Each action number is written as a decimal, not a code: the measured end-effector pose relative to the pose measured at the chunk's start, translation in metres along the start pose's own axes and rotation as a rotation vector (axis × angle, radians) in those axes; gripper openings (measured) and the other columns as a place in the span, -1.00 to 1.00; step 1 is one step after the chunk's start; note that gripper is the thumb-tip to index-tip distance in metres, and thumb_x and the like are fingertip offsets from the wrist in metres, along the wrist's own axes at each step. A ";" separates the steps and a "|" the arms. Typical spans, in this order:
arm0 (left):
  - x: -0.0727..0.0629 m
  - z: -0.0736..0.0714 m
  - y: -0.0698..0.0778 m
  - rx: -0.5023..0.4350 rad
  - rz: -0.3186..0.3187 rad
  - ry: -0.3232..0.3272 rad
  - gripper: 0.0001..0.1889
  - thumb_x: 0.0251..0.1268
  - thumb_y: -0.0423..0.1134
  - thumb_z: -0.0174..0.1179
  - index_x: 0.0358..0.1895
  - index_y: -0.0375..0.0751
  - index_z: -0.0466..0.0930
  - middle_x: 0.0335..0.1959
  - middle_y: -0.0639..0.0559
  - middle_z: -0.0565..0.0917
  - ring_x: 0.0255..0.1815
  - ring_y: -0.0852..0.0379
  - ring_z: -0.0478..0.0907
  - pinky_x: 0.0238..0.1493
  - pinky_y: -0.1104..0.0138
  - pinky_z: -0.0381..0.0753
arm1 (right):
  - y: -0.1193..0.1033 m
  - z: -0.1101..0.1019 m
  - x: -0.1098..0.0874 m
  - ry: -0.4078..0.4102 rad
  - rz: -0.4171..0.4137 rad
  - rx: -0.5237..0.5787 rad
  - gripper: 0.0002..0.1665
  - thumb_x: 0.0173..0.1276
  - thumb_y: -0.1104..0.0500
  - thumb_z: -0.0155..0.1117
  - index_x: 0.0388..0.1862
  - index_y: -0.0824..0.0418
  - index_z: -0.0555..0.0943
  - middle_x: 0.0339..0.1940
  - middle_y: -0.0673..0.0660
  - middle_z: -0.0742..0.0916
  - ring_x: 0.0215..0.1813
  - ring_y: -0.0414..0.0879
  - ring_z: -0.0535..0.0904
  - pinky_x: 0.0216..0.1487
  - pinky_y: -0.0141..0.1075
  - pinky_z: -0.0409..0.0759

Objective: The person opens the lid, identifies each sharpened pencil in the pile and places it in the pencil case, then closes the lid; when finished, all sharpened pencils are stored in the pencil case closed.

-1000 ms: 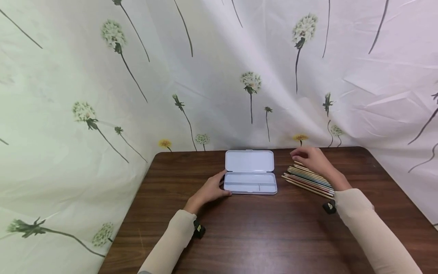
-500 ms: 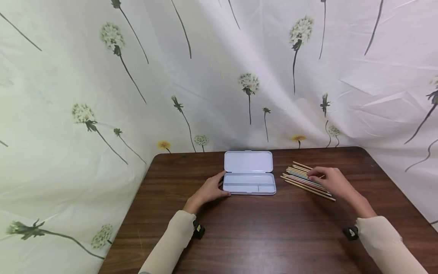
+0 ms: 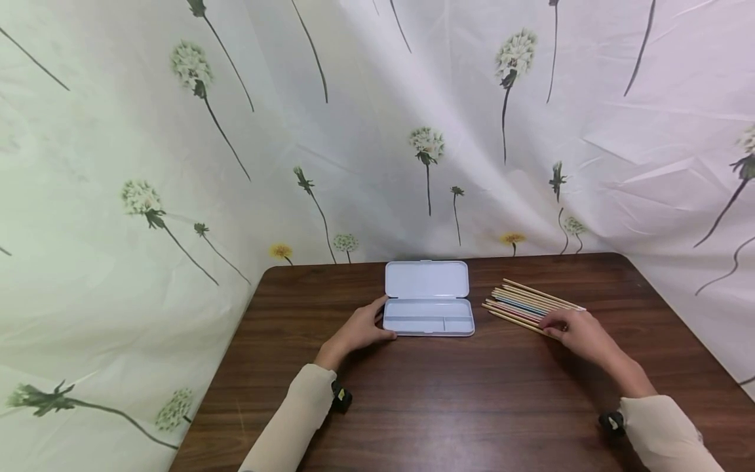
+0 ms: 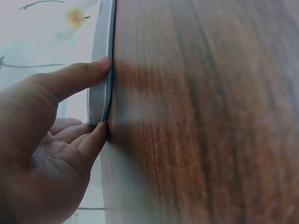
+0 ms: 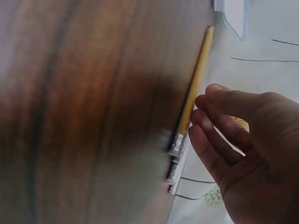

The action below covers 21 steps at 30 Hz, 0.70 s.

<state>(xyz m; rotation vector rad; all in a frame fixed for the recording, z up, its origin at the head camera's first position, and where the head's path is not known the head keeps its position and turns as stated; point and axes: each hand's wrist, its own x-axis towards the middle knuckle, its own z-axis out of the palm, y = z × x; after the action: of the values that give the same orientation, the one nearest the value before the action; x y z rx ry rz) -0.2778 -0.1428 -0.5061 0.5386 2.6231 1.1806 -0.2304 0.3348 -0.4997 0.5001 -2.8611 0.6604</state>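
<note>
Left hand: its grip is set on one end of the pencil case, thumb pressed to the front wall, fingers bent about the short end.
Right hand: fingers are bent over the near ends of the pencils; whether one is pinched or only touched cannot be told.
Pencil case: it is laid open between the two hands, just beside the left grip, the hinged lid turned back on the far side; no pencil is seen in its compartments.
Pencils: they are fanned loosely under and beyond the right fingertips, tips pointed toward the case.
Step in hand: the pencils are apparently being gathered or squared up by the right hand while the case is steadied by the left.
Next move: a sure pinch on the pencils seems called for, with the left hold left undisturbed.
Hidden: the near pencil ends are covered by the right hand; in its wrist view, most pencils are masked by one yellow pencil.
Cut off: the case is shown edge-on at the left wrist, its inside unseen, and only in part at the right.
</note>
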 end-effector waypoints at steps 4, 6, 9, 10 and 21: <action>0.000 0.000 -0.002 -0.019 -0.009 0.000 0.05 0.26 -0.27 0.55 0.73 -0.22 0.08 0.69 -0.25 0.27 0.59 -0.16 0.43 0.55 0.05 0.52 | 0.001 0.006 -0.002 -0.017 0.017 -0.012 -0.88 0.33 0.34 0.51 -0.28 0.12 0.84 -0.29 0.03 0.85 -0.24 -0.14 0.70 -0.24 -0.15 0.68; 0.000 0.000 -0.001 -0.023 -0.008 0.002 0.05 0.27 -0.27 0.55 0.73 -0.22 0.07 0.69 -0.24 0.26 0.60 -0.15 0.42 0.55 0.04 0.52 | 0.000 0.008 -0.002 -0.022 0.023 -0.012 -0.88 0.32 0.36 0.51 -0.27 0.14 0.84 -0.28 0.04 0.84 -0.25 -0.13 0.70 -0.26 -0.15 0.68; 0.000 0.000 -0.001 -0.020 -0.009 0.004 0.05 0.28 -0.26 0.55 0.74 -0.21 0.06 0.70 -0.23 0.25 0.61 -0.14 0.41 0.55 0.04 0.51 | -0.001 0.009 -0.003 -0.026 0.025 -0.018 -0.89 0.32 0.36 0.51 -0.25 0.18 0.83 -0.31 0.05 0.83 -0.27 -0.14 0.68 -0.28 -0.15 0.66; -0.001 0.000 -0.001 -0.019 -0.009 0.005 0.05 0.28 -0.26 0.55 0.74 -0.21 0.06 0.70 -0.23 0.26 0.61 -0.14 0.40 0.55 0.04 0.51 | -0.001 0.009 -0.003 -0.028 0.025 -0.021 -0.90 0.32 0.36 0.51 -0.25 0.19 0.83 -0.32 0.04 0.82 -0.29 -0.15 0.66 -0.30 -0.16 0.65; -0.001 0.000 -0.001 -0.029 -0.013 0.001 0.04 0.30 -0.27 0.53 0.74 -0.21 0.06 0.71 -0.23 0.23 0.62 -0.14 0.39 0.56 0.06 0.50 | -0.002 0.012 -0.003 -0.035 0.049 -0.076 -0.94 0.30 0.33 0.54 -0.28 0.20 0.83 -0.39 0.01 0.77 -0.36 -0.20 0.55 -0.36 -0.19 0.56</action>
<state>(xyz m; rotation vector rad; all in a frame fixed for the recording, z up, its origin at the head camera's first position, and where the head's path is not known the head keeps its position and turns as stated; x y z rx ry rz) -0.2767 -0.1436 -0.5066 0.5150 2.6016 1.2138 -0.2276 0.3287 -0.5100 0.4353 -2.9273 0.5528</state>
